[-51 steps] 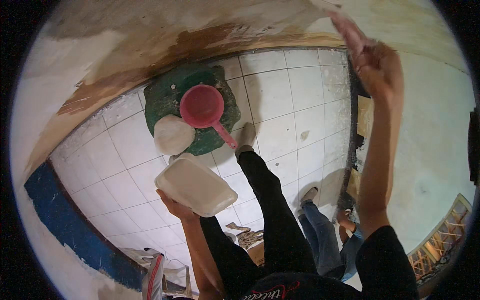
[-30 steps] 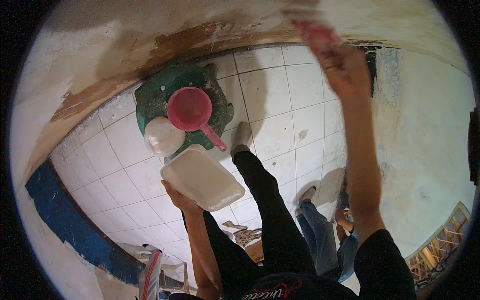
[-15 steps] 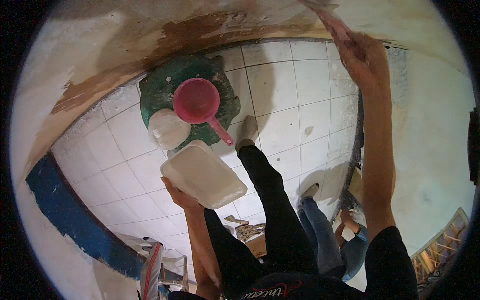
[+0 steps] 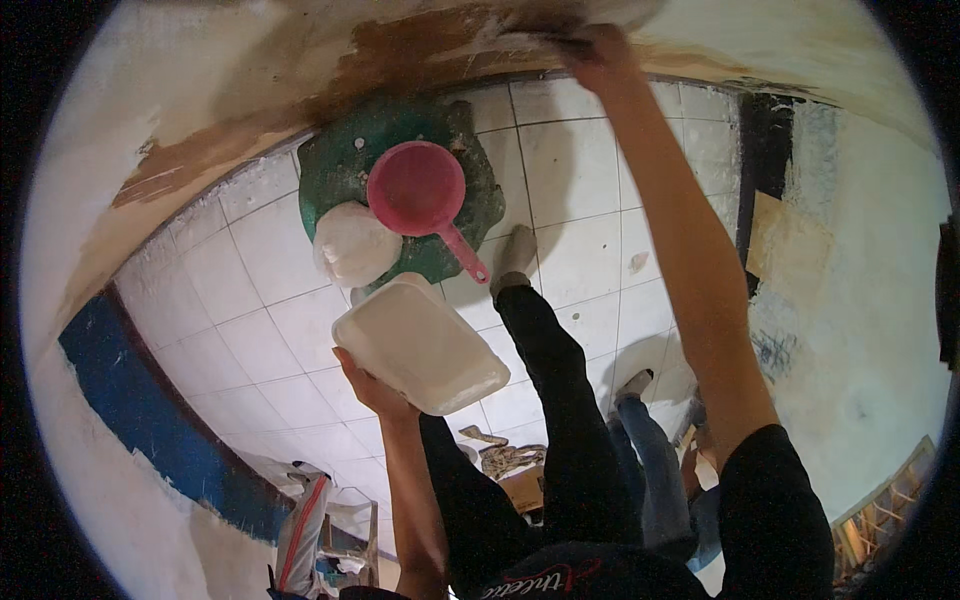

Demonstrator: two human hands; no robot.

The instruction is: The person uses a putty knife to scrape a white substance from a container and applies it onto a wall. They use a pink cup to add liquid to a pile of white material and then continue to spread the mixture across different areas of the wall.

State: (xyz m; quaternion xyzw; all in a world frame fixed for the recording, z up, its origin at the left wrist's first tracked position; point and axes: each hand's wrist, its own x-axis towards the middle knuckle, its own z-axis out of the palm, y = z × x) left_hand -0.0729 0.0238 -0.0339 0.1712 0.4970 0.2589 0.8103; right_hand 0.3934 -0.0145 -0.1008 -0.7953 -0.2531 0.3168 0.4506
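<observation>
Plastering's the job in hand, looks like: the right hand [image 4: 600,55] is stretched way up at 12 o'clock, pressed against the wall [image 4: 300,90] where a brown bare streak meets the pale coat. Its fingers seem closed on something flat at the wall, maybe a trowel or scraper, but it's too blurred to tell for sure. The left hand [image 4: 375,390] sits low at about 7 o'clock, fingers cupped under a white tray [image 4: 420,345] heaped with pale putty, held tilted and well apart from the wall.

Down on the tiled floor [image 4: 260,300], around 11 o'clock from the tray, there's a green tub [image 4: 470,190] with a pink scoop [image 4: 418,190] lying across it and a white lump [image 4: 355,245] resting on its rim. The person's dark trouser leg [image 4: 550,400] and a socked foot stand just beside the tub. Another person in jeans [image 4: 650,470] is lower down, around 5 o'clock.

My guess: this is the spreading step. Next move probably calls for bringing the right hand back down to the tray for a fresh load, keeping the tray level so nothing slides off.
</observation>
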